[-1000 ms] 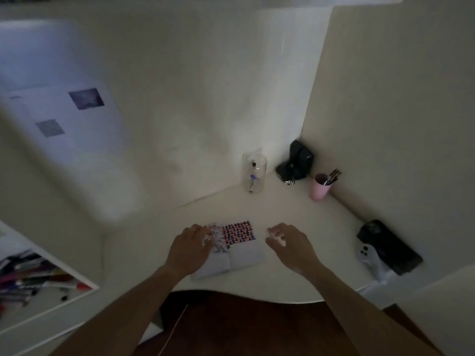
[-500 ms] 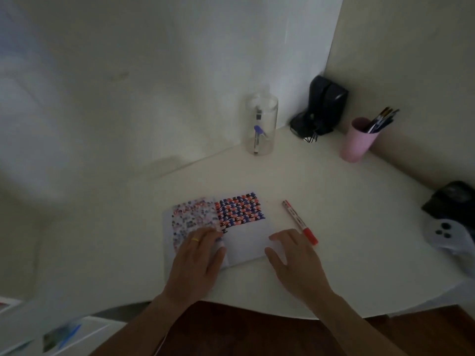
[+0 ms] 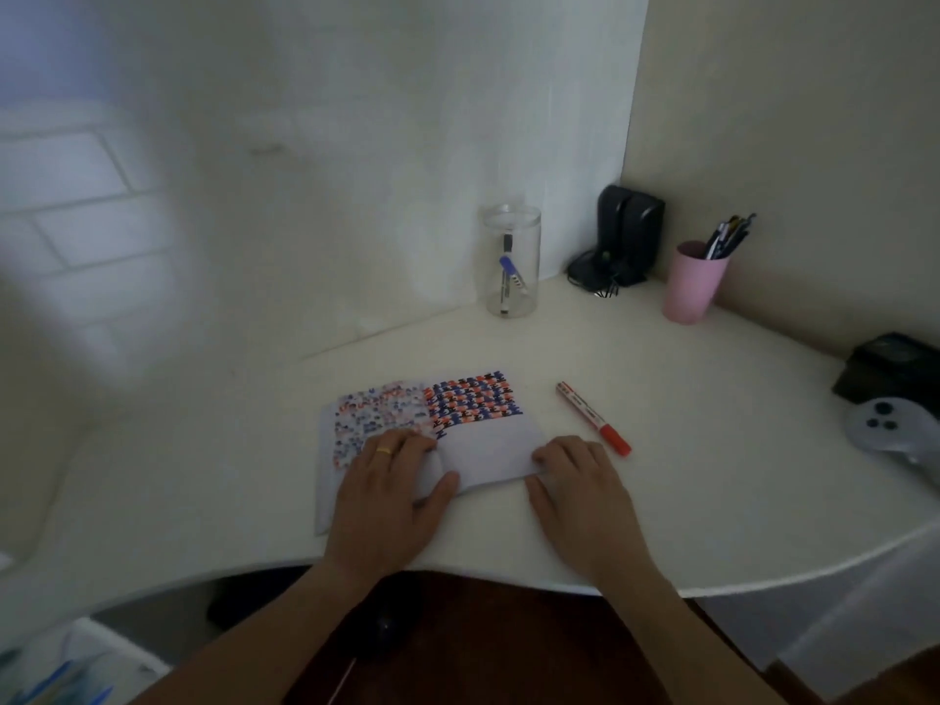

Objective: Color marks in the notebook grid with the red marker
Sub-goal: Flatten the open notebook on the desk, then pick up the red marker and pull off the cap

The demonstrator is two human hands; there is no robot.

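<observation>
The small open white paper notebook (image 3: 432,440) lies on the pale rounded desk (image 3: 712,475). The upper part of its right page is already filled with red, blue and black marks; the lower part is blank, so I judge much colouring is left (the left page shows only faint marks, perhaps bleed-through). The left hand (image 3: 391,480) presses flat on the left page, holding nothing. The right hand (image 3: 580,485) rests with loose, empty fingers at the right page's lower corner. The capped red-and-white marker (image 3: 592,418) lies just beside this hand, not yet picked up.
</observation>
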